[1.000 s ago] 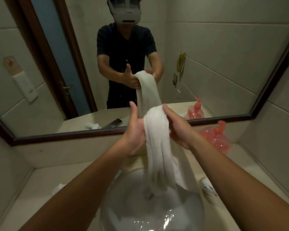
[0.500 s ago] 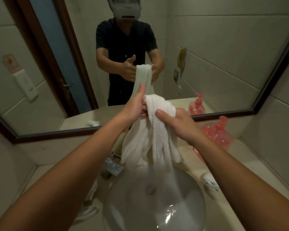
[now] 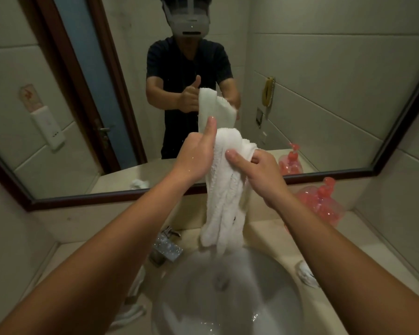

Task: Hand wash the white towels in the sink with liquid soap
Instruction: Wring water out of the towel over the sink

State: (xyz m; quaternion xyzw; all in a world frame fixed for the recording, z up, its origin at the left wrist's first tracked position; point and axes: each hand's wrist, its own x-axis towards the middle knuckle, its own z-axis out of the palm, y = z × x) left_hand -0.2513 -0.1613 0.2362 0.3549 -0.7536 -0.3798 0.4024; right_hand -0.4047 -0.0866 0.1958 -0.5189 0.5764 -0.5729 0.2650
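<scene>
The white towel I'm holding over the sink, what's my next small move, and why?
Probably twist it to wring it: left hand and right hand both grip the bunched white towel, which hangs above the sink.

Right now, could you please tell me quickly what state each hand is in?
Left hand: grips the white towel near its top, thumb raised.
Right hand: grips the same towel, fingers curled round it.

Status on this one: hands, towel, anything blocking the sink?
Left hand grips white towel near its top. Right hand pinches it alongside. Towel hangs bunched over sink. Faucet stands clear to the left.
</scene>
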